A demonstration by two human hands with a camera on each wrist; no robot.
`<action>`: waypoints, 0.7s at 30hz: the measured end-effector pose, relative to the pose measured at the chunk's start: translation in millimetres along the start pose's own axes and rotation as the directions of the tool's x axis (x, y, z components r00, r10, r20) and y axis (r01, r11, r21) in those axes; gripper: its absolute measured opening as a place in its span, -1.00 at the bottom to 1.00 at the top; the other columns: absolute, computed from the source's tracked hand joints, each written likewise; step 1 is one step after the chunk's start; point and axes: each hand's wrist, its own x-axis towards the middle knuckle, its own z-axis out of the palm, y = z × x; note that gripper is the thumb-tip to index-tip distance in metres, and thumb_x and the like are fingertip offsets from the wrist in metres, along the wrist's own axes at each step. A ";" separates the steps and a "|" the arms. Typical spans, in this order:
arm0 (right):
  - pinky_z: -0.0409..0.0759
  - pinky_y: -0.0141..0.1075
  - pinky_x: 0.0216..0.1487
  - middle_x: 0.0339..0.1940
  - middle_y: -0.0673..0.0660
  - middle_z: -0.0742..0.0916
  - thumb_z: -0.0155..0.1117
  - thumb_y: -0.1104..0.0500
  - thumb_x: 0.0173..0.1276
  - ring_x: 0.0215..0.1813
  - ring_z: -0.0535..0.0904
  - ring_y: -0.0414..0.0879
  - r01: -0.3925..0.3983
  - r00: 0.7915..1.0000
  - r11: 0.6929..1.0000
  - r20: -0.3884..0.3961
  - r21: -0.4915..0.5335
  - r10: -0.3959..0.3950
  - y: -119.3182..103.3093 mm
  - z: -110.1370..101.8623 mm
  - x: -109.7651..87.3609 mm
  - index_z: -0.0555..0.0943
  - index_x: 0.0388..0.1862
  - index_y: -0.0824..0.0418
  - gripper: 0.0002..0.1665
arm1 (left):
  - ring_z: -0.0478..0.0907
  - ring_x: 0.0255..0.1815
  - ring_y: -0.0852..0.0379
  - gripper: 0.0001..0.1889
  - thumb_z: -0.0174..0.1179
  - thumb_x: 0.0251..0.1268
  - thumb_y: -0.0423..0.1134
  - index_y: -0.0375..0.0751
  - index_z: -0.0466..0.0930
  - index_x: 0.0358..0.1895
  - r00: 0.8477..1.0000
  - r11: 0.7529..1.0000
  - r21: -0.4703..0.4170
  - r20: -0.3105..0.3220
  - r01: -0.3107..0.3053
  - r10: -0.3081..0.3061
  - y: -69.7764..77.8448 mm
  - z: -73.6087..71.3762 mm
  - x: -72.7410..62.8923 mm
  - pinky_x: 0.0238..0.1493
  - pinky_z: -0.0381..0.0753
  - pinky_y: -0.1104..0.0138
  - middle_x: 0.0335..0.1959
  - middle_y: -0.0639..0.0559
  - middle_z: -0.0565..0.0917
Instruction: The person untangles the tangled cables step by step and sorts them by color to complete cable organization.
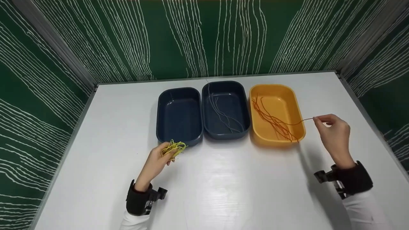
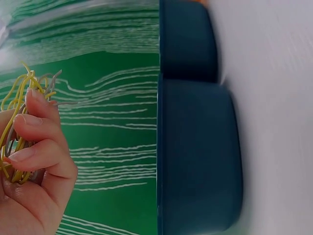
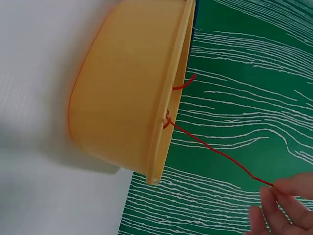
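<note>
My left hand [image 1: 158,158] grips a tangled bundle of yellow wires [image 1: 174,149] at the front edge of the left dark blue bin [image 1: 179,116]. In the left wrist view some grey strands [image 2: 51,88] show among the yellow ones between the curled fingers. At the right, my right hand [image 1: 335,134] pinches the end of a red wire [image 3: 215,149] between thumb and fingertips. That wire runs over the rim into the yellow bin [image 1: 278,91], where several red wires [image 1: 271,119] lie, a few reaching over the front rim.
Beside the yellow bin stands the middle dark blue bin [image 1: 225,88], holding several thin grey wires [image 1: 220,111], one sticking out past its back rim. All three bins stand in a row on a white table [image 1: 217,185]. Green panels with white lines [image 1: 179,38] rise behind and at the sides.
</note>
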 end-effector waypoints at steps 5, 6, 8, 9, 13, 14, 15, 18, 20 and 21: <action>0.25 -0.50 -0.29 -0.44 0.36 0.66 0.19 0.28 0.18 -0.46 0.24 -0.65 0.055 0.993 0.997 0.109 -0.063 -0.048 1.8 -0.7 1.6 0.61 -0.39 0.47 -0.79 | 0.35 -0.67 0.22 -0.85 0.07 0.23 -0.33 -0.37 0.47 -0.23 1.000 1.000 0.015 -0.002 -0.003 0.003 -10.2 1.4 3.9 -0.63 0.32 0.46 -0.62 -0.02 0.50; 0.25 -0.49 -0.29 -0.44 0.37 0.66 0.19 0.28 0.18 -0.47 0.23 -0.64 0.058 0.991 0.996 0.126 -0.072 -0.049 2.7 -0.6 1.5 0.61 -0.39 0.47 -0.79 | 0.35 -0.67 0.22 -0.85 0.07 0.23 -0.33 -0.37 0.47 -0.24 1.000 1.000 0.014 -0.001 -0.002 0.002 -10.6 1.6 4.1 -0.63 0.32 0.46 -0.62 -0.01 0.50; 0.26 -0.49 -0.34 -0.43 0.37 0.66 0.19 0.27 0.18 -0.49 0.22 -0.64 0.063 0.986 0.995 0.158 -0.083 -0.049 4.3 0.7 1.2 0.61 -0.40 0.46 -0.79 | 0.35 -0.67 0.22 -0.85 0.08 0.22 -0.31 -0.37 0.47 -0.24 1.000 1.000 0.011 0.002 -0.001 0.001 -10.1 1.1 4.1 -0.63 0.32 0.47 -0.62 -0.01 0.50; 0.26 -0.50 -0.38 -0.43 0.37 0.66 0.19 0.28 0.18 -0.50 0.22 -0.64 0.066 0.984 0.994 0.170 -0.090 -0.050 5.1 1.6 1.0 0.62 -0.40 0.46 -0.80 | 0.35 -0.67 0.22 -0.84 0.08 0.22 -0.31 -0.37 0.47 -0.24 1.000 1.000 0.012 0.002 -0.001 0.001 -9.7 0.8 4.1 -0.63 0.31 0.47 -0.62 -0.01 0.50; 0.23 -0.53 -0.54 -0.43 0.37 0.66 0.20 0.27 0.17 -0.58 0.24 -0.58 0.073 0.974 0.991 0.220 -0.109 -0.048 9.9 5.6 -2.2 0.62 -0.42 0.45 -0.80 | 0.35 -0.68 0.22 -0.84 0.08 0.23 -0.31 -0.38 0.47 -0.24 1.000 1.000 0.017 0.008 -0.016 0.015 -10.1 1.5 3.5 -0.64 0.31 0.47 -0.62 -0.02 0.49; 0.22 -0.52 -0.56 -0.42 0.37 0.66 0.20 0.27 0.16 -0.61 0.25 -0.55 0.073 0.971 0.991 0.233 -0.113 -0.045 11.0 6.8 -3.1 0.62 -0.42 0.45 -0.80 | 0.35 -0.68 0.22 -0.84 0.08 0.23 -0.31 -0.38 0.47 -0.24 1.000 1.000 0.016 0.010 -0.018 0.017 -10.4 1.8 3.5 -0.64 0.32 0.46 -0.62 -0.02 0.49; 0.22 -0.51 -0.57 -0.42 0.37 0.66 0.19 0.27 0.17 -0.63 0.25 -0.52 0.074 0.969 0.990 0.245 -0.119 -0.043 11.8 8.3 -4.0 0.62 -0.42 0.45 -0.80 | 0.35 -0.68 0.22 -0.84 0.07 0.23 -0.31 -0.38 0.47 -0.24 1.000 1.000 0.014 0.012 -0.019 0.019 -10.7 2.2 3.5 -0.64 0.32 0.46 -0.62 -0.02 0.49; 0.22 -0.43 -0.58 -0.41 0.37 0.66 0.19 0.28 0.16 -0.67 0.26 -0.45 0.077 0.960 0.989 0.279 -0.128 -0.039 14.4 12.6 -7.2 0.61 -0.41 0.45 -0.80 | 0.36 -0.67 0.22 -0.84 0.06 0.24 -0.32 -0.38 0.47 -0.23 0.999 0.999 0.011 0.024 -0.032 0.032 -11.2 3.7 3.6 -0.63 0.36 0.42 -0.61 -0.02 0.50; 0.24 -0.40 -0.55 -0.40 0.37 0.66 0.19 0.30 0.15 -0.66 0.33 -0.38 0.087 0.956 0.988 0.291 -0.130 -0.046 15.9 15.7 -9.1 0.61 -0.40 0.45 -0.82 | 0.36 -0.67 0.21 -0.85 0.06 0.24 -0.34 -0.38 0.47 -0.23 0.999 1.000 0.004 0.029 -0.026 0.026 -7.8 5.0 3.2 -0.62 0.36 0.42 -0.60 -0.02 0.50; 0.24 -0.39 -0.54 -0.40 0.36 0.67 0.20 0.31 0.14 -0.64 0.35 -0.36 0.095 0.954 0.987 0.294 -0.128 -0.054 16.6 17.1 -10.0 0.61 -0.40 0.45 -0.84 | 0.36 -0.67 0.22 -0.86 0.05 0.24 -0.35 -0.39 0.47 -0.23 0.999 0.999 0.005 0.033 -0.033 0.032 -3.5 5.5 2.2 -0.62 0.35 0.43 -0.60 -0.02 0.50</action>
